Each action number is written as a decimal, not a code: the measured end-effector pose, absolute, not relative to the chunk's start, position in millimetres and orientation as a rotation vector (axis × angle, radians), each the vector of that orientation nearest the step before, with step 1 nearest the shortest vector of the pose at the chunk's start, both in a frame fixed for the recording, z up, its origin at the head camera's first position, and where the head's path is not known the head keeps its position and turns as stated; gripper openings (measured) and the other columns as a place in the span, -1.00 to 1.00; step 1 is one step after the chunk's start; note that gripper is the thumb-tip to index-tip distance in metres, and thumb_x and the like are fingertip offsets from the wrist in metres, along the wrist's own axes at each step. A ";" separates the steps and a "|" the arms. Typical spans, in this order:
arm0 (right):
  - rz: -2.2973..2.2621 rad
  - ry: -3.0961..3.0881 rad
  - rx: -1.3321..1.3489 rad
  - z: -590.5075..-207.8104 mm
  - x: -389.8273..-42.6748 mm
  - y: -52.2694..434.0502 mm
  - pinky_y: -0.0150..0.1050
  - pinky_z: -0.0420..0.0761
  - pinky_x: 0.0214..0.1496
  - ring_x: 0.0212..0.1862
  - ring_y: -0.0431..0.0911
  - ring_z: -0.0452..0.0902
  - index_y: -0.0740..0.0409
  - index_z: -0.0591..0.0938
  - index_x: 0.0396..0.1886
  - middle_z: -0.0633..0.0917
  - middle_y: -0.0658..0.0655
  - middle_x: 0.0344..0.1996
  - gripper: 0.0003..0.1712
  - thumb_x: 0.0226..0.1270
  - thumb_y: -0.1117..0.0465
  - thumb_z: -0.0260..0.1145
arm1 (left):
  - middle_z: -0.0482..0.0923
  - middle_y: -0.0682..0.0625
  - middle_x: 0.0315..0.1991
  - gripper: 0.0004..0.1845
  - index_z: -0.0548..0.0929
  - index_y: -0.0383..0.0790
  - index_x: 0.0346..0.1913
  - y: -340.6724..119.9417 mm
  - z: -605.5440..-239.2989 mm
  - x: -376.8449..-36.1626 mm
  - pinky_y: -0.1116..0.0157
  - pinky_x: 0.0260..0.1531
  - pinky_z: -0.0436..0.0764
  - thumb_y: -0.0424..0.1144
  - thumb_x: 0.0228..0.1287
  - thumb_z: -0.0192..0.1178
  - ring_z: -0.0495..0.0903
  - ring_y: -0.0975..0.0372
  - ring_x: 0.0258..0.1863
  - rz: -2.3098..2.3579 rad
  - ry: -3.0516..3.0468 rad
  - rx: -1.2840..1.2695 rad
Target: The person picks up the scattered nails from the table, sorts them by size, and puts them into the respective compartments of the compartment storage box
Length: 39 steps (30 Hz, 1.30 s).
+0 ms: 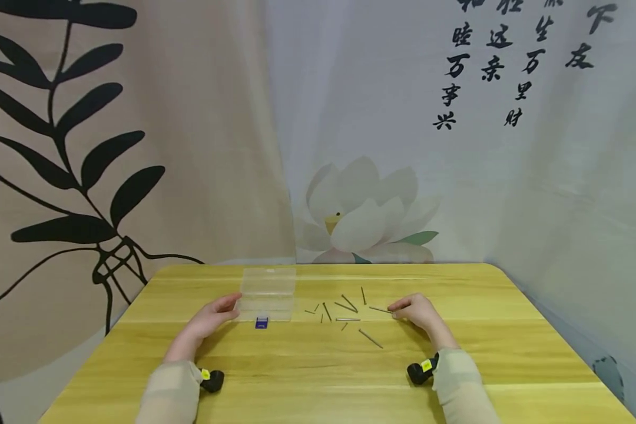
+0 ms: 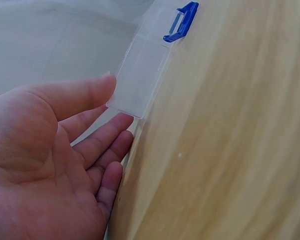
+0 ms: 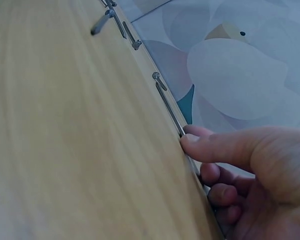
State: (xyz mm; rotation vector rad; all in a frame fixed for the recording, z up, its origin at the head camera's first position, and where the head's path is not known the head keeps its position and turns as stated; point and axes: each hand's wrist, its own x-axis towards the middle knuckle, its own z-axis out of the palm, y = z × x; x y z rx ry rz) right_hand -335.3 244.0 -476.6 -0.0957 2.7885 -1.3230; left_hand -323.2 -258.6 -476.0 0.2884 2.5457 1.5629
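Observation:
On the left of the table, a clear plastic box lies with its lid folded back and a blue latch at its front. My left hand touches the box's left end, its thumb and fingers loosely extended beside the corner. In the left wrist view the thumb tip meets the box near its edge. My right hand pinches the end of a long nail between thumb and index finger. The right wrist view shows this nail lying low along the table, its other fingers curled under.
Several loose nails of different lengths, such as a long nail and a short nail, are scattered between box and right hand. They lie on a wooden table. A printed curtain hangs behind its far edge.

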 end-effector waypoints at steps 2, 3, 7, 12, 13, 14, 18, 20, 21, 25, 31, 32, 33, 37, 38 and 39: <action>-1.310 2.802 -0.091 -476.4 -334.7 246.8 0.12 0.45 0.14 0.07 0.21 0.53 0.19 0.79 -0.25 0.73 0.18 -0.17 -0.85 0.16 0.35 0.41 | 0.14 -0.37 0.41 -0.41 0.25 -0.36 0.43 -256.5 -475.6 -325.7 -0.15 0.31 0.14 -0.27 0.43 0.11 0.10 -0.23 0.39 1.555 2.544 0.291; -1.306 2.806 -0.093 -476.1 -334.5 248.0 0.13 0.45 0.14 0.07 0.21 0.53 0.19 0.79 -0.26 0.73 0.19 -0.17 -0.86 0.17 0.35 0.41 | 0.15 -0.37 0.41 -0.42 0.25 -0.36 0.43 -255.4 -475.3 -326.8 -0.15 0.31 0.14 -0.27 0.43 0.11 0.10 -0.23 0.39 1.554 2.543 0.290; -1.305 2.809 -0.076 -476.9 -334.7 250.4 0.13 0.43 0.16 0.07 0.21 0.53 0.18 0.80 -0.28 0.74 0.17 -0.18 -0.88 0.17 0.34 0.41 | 0.14 -0.37 0.42 -0.41 0.25 -0.34 0.44 -253.1 -474.3 -329.0 -0.17 0.30 0.12 -0.26 0.44 0.11 0.10 -0.23 0.39 1.551 2.534 0.289; -1.296 2.817 -0.095 -479.6 -334.5 249.9 0.13 0.44 0.15 0.04 0.19 0.55 0.18 0.80 -0.31 0.74 0.16 -0.22 -0.90 0.16 0.34 0.42 | 0.13 -0.38 0.41 -0.42 0.24 -0.34 0.44 -254.4 -474.7 -327.5 -0.18 0.30 0.10 -0.25 0.45 0.09 0.12 -0.24 0.38 1.549 2.527 0.284; -1.300 2.817 -0.096 -480.2 -334.7 249.6 0.12 0.44 0.15 0.03 0.19 0.55 0.19 0.80 -0.31 0.74 0.16 -0.22 -0.90 0.16 0.35 0.42 | 0.13 -0.37 0.42 -0.42 0.24 -0.34 0.44 -254.8 -474.8 -327.0 -0.18 0.30 0.10 -0.25 0.45 0.09 0.11 -0.24 0.38 1.553 2.524 0.277; -1.296 2.823 -0.111 -480.4 -334.7 249.2 0.13 0.45 0.13 0.02 0.18 0.56 0.20 0.79 -0.31 0.74 0.16 -0.23 -0.90 0.16 0.35 0.41 | 0.14 -0.37 0.41 -0.42 0.25 -0.34 0.44 -255.3 -475.0 -326.7 -0.18 0.31 0.10 -0.26 0.45 0.09 0.11 -0.24 0.38 1.553 2.526 0.273; -1.296 2.830 -0.126 -481.2 -335.0 247.5 0.12 0.47 0.11 0.00 0.17 0.57 0.21 0.79 -0.31 0.74 0.16 -0.24 -0.90 0.18 0.36 0.40 | 0.14 -0.37 0.41 -0.40 0.24 -0.33 0.45 -257.6 -475.5 -326.5 -0.17 0.32 0.08 -0.24 0.43 0.11 0.11 -0.22 0.39 1.552 2.533 0.240; -1.298 2.831 -0.126 -481.9 -335.7 246.6 0.11 0.47 0.10 -0.01 0.16 0.57 0.21 0.79 -0.32 0.74 0.15 -0.24 -0.90 0.17 0.36 0.40 | 0.15 -0.37 0.41 -0.39 0.24 -0.32 0.45 -258.3 -475.6 -326.4 -0.18 0.32 0.08 -0.23 0.42 0.13 0.12 -0.22 0.39 1.555 2.536 0.224; -1.303 2.827 -0.113 -482.3 -335.9 246.3 0.10 0.48 0.10 -0.02 0.14 0.57 0.19 0.79 -0.33 0.74 0.14 -0.24 -0.91 0.17 0.36 0.39 | 0.15 -0.38 0.41 -0.38 0.24 -0.31 0.45 -258.6 -475.8 -326.3 -0.18 0.31 0.08 -0.23 0.42 0.14 0.12 -0.22 0.39 1.556 2.537 0.218; -1.334 2.804 -0.066 -482.9 -336.6 244.6 0.05 0.49 0.06 -0.06 0.07 0.58 0.17 0.79 -0.36 0.73 0.10 -0.26 -0.93 0.15 0.34 0.42 | 0.14 -0.40 0.40 -0.38 0.24 -0.32 0.45 -259.5 -477.0 -326.4 -0.20 0.31 0.08 -0.22 0.41 0.14 0.12 -0.23 0.38 1.558 2.539 0.226; -1.335 2.777 -0.020 -482.1 -335.0 242.7 0.03 0.49 0.03 -0.12 0.00 0.57 0.16 0.78 -0.38 0.72 0.06 -0.28 -0.93 0.10 0.29 0.47 | 0.12 -0.38 0.42 -0.37 0.23 -0.27 0.46 -261.3 -479.7 -326.8 -0.20 0.32 0.04 -0.22 0.41 0.14 0.09 -0.22 0.40 1.570 2.522 0.201; -1.331 2.777 -0.013 -481.7 -334.7 242.3 0.02 0.49 0.03 -0.12 0.00 0.57 0.15 0.78 -0.39 0.72 0.05 -0.28 -0.94 0.10 0.29 0.47 | 0.12 -0.38 0.42 -0.37 0.23 -0.26 0.47 -261.5 -479.9 -326.8 -0.20 0.32 0.03 -0.22 0.42 0.14 0.08 -0.22 0.40 1.573 2.518 0.196; -1.325 2.780 -0.018 -481.1 -334.6 241.8 0.02 0.50 0.02 -0.13 0.00 0.57 0.15 0.78 -0.39 0.72 0.05 -0.29 -0.94 0.10 0.29 0.47 | 0.11 -0.39 0.42 -0.37 0.22 -0.26 0.47 -261.7 -479.9 -326.7 -0.20 0.32 0.04 -0.22 0.42 0.13 0.07 -0.23 0.40 1.574 2.514 0.199; -1.302 2.797 -0.068 -478.5 -334.9 240.9 0.03 0.52 -0.02 -0.16 0.00 0.57 0.18 0.78 -0.39 0.72 0.06 -0.32 -0.96 0.14 0.30 0.45 | 0.07 -0.42 0.42 -0.39 0.19 -0.31 0.47 -261.1 -478.0 -325.3 -0.19 0.32 0.05 -0.27 0.44 0.10 0.04 -0.24 0.41 1.587 2.493 0.228; -1.300 2.799 -0.076 -478.0 -335.0 240.9 0.02 0.52 -0.02 -0.17 -0.01 0.57 0.18 0.78 -0.40 0.71 0.05 -0.33 -0.96 0.15 0.31 0.44 | 0.07 -0.43 0.42 -0.39 0.19 -0.33 0.47 -260.7 -477.4 -324.8 -0.19 0.32 0.06 -0.28 0.44 0.09 0.04 -0.25 0.40 1.589 2.493 0.235; -1.297 2.802 -0.089 -477.9 -335.2 241.1 0.02 0.53 -0.03 -0.18 -0.01 0.58 0.19 0.77 -0.39 0.71 0.05 -0.33 -0.96 0.16 0.31 0.43 | 0.06 -0.44 0.42 -0.39 0.19 -0.34 0.47 -260.4 -477.0 -324.4 -0.18 0.32 0.06 -0.28 0.44 0.09 0.05 -0.25 0.40 1.588 2.493 0.239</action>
